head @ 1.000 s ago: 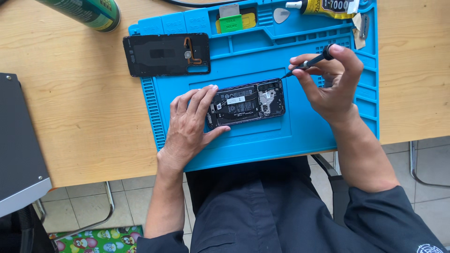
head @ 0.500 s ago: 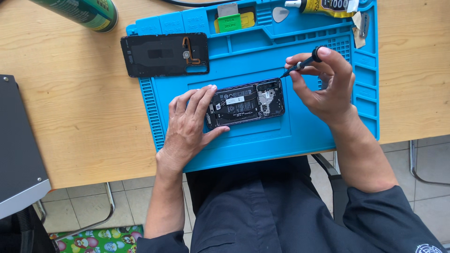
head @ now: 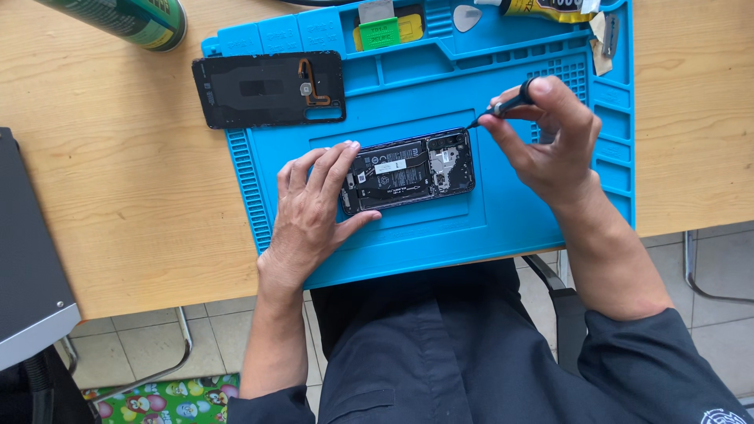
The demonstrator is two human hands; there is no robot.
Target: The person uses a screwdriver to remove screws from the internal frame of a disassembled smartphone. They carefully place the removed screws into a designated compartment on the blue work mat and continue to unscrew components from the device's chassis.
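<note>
On a blue mat (head: 503,228), the left hand (head: 310,208) is pressing flat on an already opened phone (head: 408,169); the right hand (head: 550,141) is pinching a screwdriver (head: 503,106) at its corner.

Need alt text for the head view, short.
A left hand steadies an opened black smartphone on a blue silicone repair mat, while the right hand holds a thin black screwdriver at its upper right corner.

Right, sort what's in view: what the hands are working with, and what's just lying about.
In use:
opened phone
screwdriver
blue mat
left hand
right hand

Lying about:
back cover
green can
glue tube
pick
</note>
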